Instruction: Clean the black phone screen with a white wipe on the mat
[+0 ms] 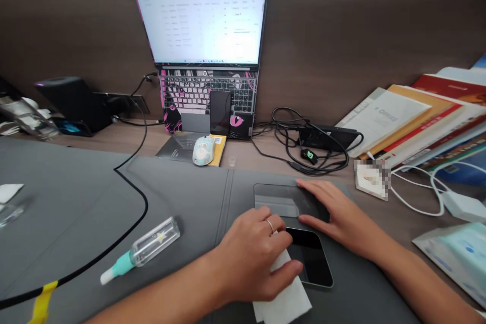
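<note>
My left hand (256, 258), with a ring on one finger, is curled over a white tissue (286, 301). The tissue partly covers a dark-screened phone (311, 258) lying on the grey desk mat. Just beyond the phone is a clear glass screen protector (275, 200). My right hand (328, 207) spans it, fingertips at the far edge and thumb at the near edge. Left of my left hand, a clear spray bottle (155, 240) with a mint-green neck and white cap lies on its side.
A laptop (207, 96) stands open at the back, a second phone (220, 111) leaning on its keyboard. In front is a mouse (204, 150). A black cable (142, 207) crosses the mat at left. At right are a power adapter (328, 136), books (417, 116) and a tissue pack (459, 253).
</note>
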The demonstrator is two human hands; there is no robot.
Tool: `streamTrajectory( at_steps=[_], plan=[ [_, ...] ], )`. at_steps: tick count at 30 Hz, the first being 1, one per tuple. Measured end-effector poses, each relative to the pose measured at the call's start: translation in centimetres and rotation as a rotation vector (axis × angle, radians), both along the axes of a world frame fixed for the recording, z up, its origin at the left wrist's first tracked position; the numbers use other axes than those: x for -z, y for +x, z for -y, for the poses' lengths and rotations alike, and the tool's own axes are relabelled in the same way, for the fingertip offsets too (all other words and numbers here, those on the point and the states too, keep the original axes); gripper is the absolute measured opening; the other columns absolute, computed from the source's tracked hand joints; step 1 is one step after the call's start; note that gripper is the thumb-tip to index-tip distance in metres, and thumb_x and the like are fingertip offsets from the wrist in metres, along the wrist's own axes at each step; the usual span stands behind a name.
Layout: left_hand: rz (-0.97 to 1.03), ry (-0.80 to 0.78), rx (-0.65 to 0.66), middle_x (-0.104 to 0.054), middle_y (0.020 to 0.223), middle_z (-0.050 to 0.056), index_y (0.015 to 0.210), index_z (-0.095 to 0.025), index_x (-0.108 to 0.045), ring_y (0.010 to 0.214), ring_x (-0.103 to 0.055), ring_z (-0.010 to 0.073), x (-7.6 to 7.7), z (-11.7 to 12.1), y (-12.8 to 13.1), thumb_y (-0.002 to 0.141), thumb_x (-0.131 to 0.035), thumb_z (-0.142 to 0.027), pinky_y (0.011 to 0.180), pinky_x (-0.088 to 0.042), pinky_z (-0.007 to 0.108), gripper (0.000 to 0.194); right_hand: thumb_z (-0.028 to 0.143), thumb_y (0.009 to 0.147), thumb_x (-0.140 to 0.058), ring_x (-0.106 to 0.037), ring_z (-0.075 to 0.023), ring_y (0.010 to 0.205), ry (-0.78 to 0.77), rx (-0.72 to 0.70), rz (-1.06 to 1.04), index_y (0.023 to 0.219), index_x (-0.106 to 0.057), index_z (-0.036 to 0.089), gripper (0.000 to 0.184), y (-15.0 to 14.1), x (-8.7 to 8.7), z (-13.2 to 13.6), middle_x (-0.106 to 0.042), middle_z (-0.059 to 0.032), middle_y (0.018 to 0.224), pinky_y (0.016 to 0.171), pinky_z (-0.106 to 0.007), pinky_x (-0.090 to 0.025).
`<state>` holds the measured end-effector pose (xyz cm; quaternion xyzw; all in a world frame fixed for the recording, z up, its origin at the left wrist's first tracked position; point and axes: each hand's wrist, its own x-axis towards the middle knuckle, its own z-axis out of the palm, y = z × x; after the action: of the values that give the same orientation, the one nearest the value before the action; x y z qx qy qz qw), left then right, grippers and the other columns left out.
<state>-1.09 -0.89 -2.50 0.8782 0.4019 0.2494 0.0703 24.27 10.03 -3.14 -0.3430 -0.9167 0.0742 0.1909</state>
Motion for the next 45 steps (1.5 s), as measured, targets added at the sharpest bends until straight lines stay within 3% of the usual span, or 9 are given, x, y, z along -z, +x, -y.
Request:
streamTrajectory(
  at_steps=[4, 10, 20, 26, 29, 31, 35, 40, 45],
  plan=[
    [-0.079, -0.022, 0.167, -0.067, 0.110, 0.008, 0.120, -0.019, -0.066, 0.095, -0.059, 0.0237, -0.2, 0.6, -0.1, 0.096, -0.060, -0.051, 0.080, -0.049, 0.038, 0.040, 0.050, 0.096, -0.063, -0.065, -0.0322, 0.125, 0.066, 0.014, 0.020, 0.151, -0.045, 0.025, 0.063, -0.1, -0.2, 0.3, -0.063, -0.0165, 0.139, 0.102, -0.050, -0.057],
    [-0.166, -0.092, 0.140, -0.061, 0.127, 0.010, 0.135, -0.021, -0.056, 0.110, -0.057, 0.0270, -1.0, 0.4, -1.0, 0.094, -0.062, -0.045, 0.093, -0.047, 0.042, 0.047, 0.042, 0.099, -0.062, -0.064, -0.0310, 0.127, 0.196, -0.003, -0.015, 0.153, -0.042, 0.023, 0.062, -0.2, -0.6, 0.8, -0.063, -0.0165, 0.141, 0.105, -0.048, -0.056],
    [-0.270, -0.183, -0.119, -0.061, 0.110, 0.011, 0.107, -0.015, -0.060, 0.097, -0.054, 0.0281, -1.9, -0.8, -2.2, 0.074, -0.054, -0.020, 0.087, -0.052, 0.045, 0.034, 0.049, 0.090, -0.075, -0.071, -0.0294, 0.111, 0.295, 0.047, -0.276, 0.151, -0.047, 0.022, 0.073, 0.5, -2.0, 1.8, -0.068, -0.0155, 0.132, 0.099, -0.045, -0.059],
    [-0.313, -0.123, -0.245, -0.060, 0.098, 0.014, 0.096, -0.014, -0.060, 0.090, -0.055, 0.0320, -2.4, -1.2, -3.8, 0.074, -0.052, -0.015, 0.080, -0.050, 0.052, 0.023, 0.048, 0.087, -0.078, -0.069, -0.0313, 0.117, 0.357, -0.007, -0.349, 0.156, -0.041, 0.023, 0.082, 0.6, -2.1, 2.2, -0.067, -0.0167, 0.134, 0.103, -0.049, -0.057],
    [-0.258, -0.078, -0.289, -0.061, 0.116, 0.017, 0.121, -0.010, -0.058, 0.103, -0.056, 0.0338, -2.1, -1.3, -3.6, 0.087, -0.055, -0.028, 0.089, -0.050, 0.054, 0.038, 0.049, 0.086, -0.078, -0.067, -0.0323, 0.122, 0.390, -0.064, -0.322, 0.157, -0.040, 0.021, 0.085, 0.4, -2.3, 2.5, -0.067, -0.0183, 0.134, 0.104, -0.050, -0.057],
    [-0.197, -0.035, -0.274, -0.056, 0.136, 0.018, 0.143, -0.011, -0.046, 0.118, -0.053, 0.0342, -1.7, -1.2, -3.1, 0.094, -0.059, -0.046, 0.100, -0.048, 0.053, 0.061, 0.049, 0.086, -0.078, -0.066, -0.0326, 0.125, 0.413, -0.117, -0.290, 0.159, -0.037, 0.021, 0.088, 0.1, -2.7, 3.0, -0.066, -0.0194, 0.136, 0.105, -0.049, -0.057],
    [-0.021, 0.060, -0.114, -0.049, 0.152, 0.019, 0.157, -0.012, -0.027, 0.132, -0.049, 0.0351, -0.7, -1.2, -2.3, 0.086, -0.072, -0.064, 0.109, -0.044, 0.053, 0.099, 0.049, 0.086, -0.078, -0.065, -0.0317, 0.127, 0.420, -0.231, -0.275, 0.164, -0.029, 0.021, 0.095, -0.7, -3.5, 4.6, -0.063, -0.0199, 0.141, 0.105, -0.047, -0.058],
    [0.131, 0.043, -0.018, -0.061, 0.138, 0.017, 0.151, -0.016, -0.040, 0.120, -0.057, 0.0353, -0.1, -1.6, -2.4, 0.086, -0.076, -0.059, 0.098, -0.050, 0.055, 0.086, 0.047, 0.085, -0.078, -0.062, -0.0299, 0.130, 0.363, -0.300, -0.337, 0.164, -0.027, 0.023, 0.097, -1.1, -3.1, 5.6, -0.059, -0.0184, 0.145, 0.108, -0.045, -0.056],
    [0.305, -0.019, -0.055, -0.064, 0.128, 0.014, 0.142, -0.019, -0.047, 0.115, -0.061, 0.0324, -0.5, -1.6, -2.7, 0.081, -0.082, -0.057, 0.097, -0.054, 0.053, 0.079, 0.060, 0.082, -0.077, -0.047, -0.0349, 0.145, 0.116, -0.271, -0.470, 0.167, -0.010, 0.026, 0.114, -1.3, -1.9, 5.0, -0.029, -0.0204, 0.167, 0.118, -0.055, -0.045]
  ],
)
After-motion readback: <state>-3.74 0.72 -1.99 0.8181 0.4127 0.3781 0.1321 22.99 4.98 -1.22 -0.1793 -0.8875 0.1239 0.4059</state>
